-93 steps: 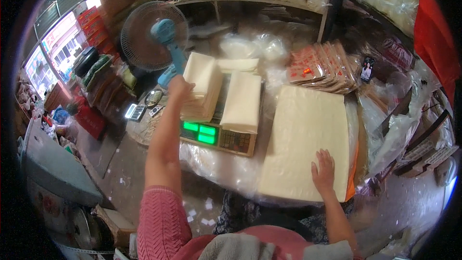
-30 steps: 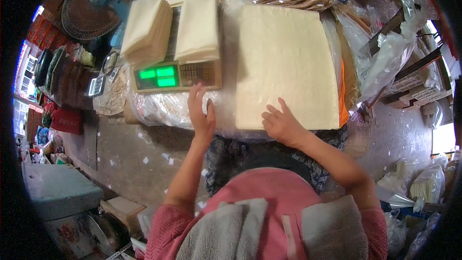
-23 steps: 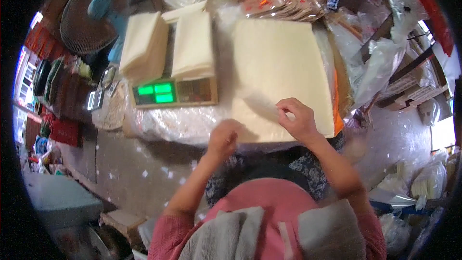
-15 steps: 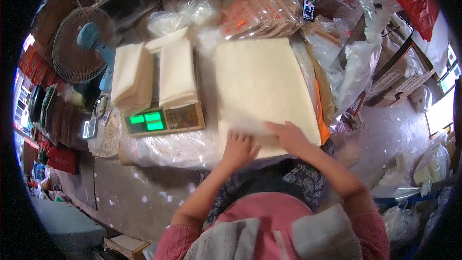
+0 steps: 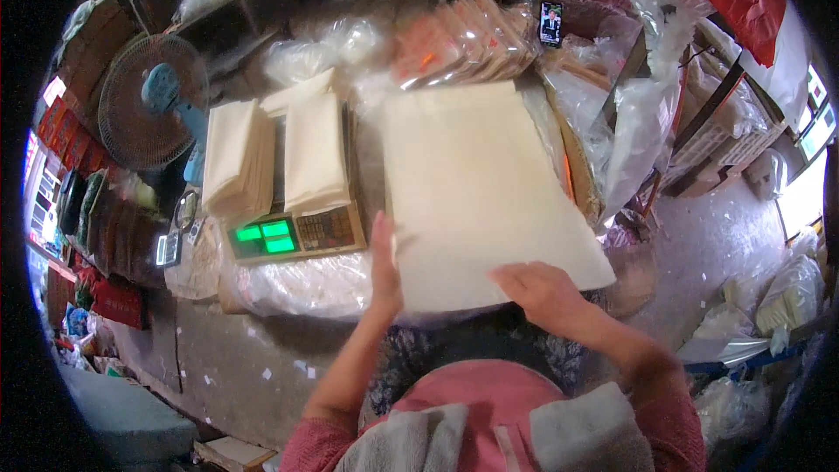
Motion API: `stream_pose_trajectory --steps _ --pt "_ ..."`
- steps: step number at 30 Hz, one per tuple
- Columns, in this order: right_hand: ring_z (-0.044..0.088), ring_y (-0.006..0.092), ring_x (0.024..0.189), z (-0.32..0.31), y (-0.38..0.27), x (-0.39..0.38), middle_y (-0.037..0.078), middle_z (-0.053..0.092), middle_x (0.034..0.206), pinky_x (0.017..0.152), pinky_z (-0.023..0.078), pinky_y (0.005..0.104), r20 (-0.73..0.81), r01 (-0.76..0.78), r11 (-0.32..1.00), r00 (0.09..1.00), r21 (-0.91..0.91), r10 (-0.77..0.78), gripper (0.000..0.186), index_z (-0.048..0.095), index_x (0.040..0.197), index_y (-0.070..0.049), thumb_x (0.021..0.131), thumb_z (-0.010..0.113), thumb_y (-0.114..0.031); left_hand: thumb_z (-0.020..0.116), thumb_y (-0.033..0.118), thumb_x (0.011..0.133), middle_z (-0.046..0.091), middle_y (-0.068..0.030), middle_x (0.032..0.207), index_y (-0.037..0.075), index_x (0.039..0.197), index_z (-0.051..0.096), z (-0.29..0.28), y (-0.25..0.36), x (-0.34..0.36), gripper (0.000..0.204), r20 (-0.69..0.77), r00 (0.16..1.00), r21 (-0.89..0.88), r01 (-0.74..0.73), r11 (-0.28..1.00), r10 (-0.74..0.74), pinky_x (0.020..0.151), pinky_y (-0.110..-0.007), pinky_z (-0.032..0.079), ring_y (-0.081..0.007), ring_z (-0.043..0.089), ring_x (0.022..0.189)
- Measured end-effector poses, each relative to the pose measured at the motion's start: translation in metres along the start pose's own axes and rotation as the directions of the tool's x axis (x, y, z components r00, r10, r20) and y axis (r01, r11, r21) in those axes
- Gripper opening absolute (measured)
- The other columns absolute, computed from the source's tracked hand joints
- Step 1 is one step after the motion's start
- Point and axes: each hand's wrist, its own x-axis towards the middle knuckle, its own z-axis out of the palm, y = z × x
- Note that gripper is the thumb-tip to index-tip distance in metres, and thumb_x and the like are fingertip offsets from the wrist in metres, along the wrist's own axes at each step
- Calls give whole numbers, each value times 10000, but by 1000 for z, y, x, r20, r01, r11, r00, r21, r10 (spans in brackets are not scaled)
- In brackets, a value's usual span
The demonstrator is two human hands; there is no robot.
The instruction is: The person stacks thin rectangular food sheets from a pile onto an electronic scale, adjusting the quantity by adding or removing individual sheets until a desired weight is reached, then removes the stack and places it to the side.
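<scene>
A stack of large cream sheets [image 5: 472, 183] lies on the plastic-covered table before me. My left hand [image 5: 384, 267] stands on edge at the stack's left side, fingers stretched out toward the far side. Over the near edge of the top sheet is my right hand [image 5: 546, 297], its fingers extended to the left and close together; its thumb is hard to make out. Neither hand visibly grips anything. Left of the stack, two piles of folded cream sheets [image 5: 315, 153] rest on a digital scale [image 5: 328, 232] with a lit green display.
A fan [image 5: 157, 96] stands at the far left, with a calculator [image 5: 168, 249] nearby. Clear bags of brown packets [image 5: 472, 39] lie at the back beside a lit phone [image 5: 551, 23]. Plastic wrapping [image 5: 651, 122] hangs to the right. Paper scraps dot the floor.
My left hand has moved from the sheet's near edge to its left side and turned on edge. The top sheet's near right corner now reaches farther right, covering most of the orange strip.
</scene>
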Motion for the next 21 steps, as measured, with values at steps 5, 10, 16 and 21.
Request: stream_pose_trajectory --steps 5,10,16,21 --pt "613 154 1034 -47 45 -19 70 633 1181 928 468 300 645 -640 445 746 627 165 351 544 1267 -67 958 505 -229 559 -83 776 698 -76 938 53 1000 670 -41 -15 -1 284 369 914 409 -323 853 169 1066 -446 336 -243 641 986" --pt "584 181 1084 -13 143 -77 94 639 1131 956 451 318 164 -185 659 982 729 94 296 603 1166 -10 880 574 -80 610 115 909 670 -92 943 -16 968 637 -50 -41 -1 146 64 992 112 100 989 -107 793 -302 499 -179 620 899" --pt "607 190 979 46 141 -32 118 640 1097 841 487 336 221 -483 216 693 848 686 420 550 1214 5 845 649 -171 637 65 883 618 -90 864 -39 1082 575 -43 -33 35 233 -37 976 215 217 952 -214 760 -288 495 -162 578 793" --pt "610 253 989 104 174 1 166 624 1126 858 471 359 43 -533 317 556 784 830 492 505 1248 32 823 658 -163 636 215 868 480 -205 1284 74 1316 463 7 12 45 501 -193 954 771 3 637 228 912 -409 451 -314 495 1173"
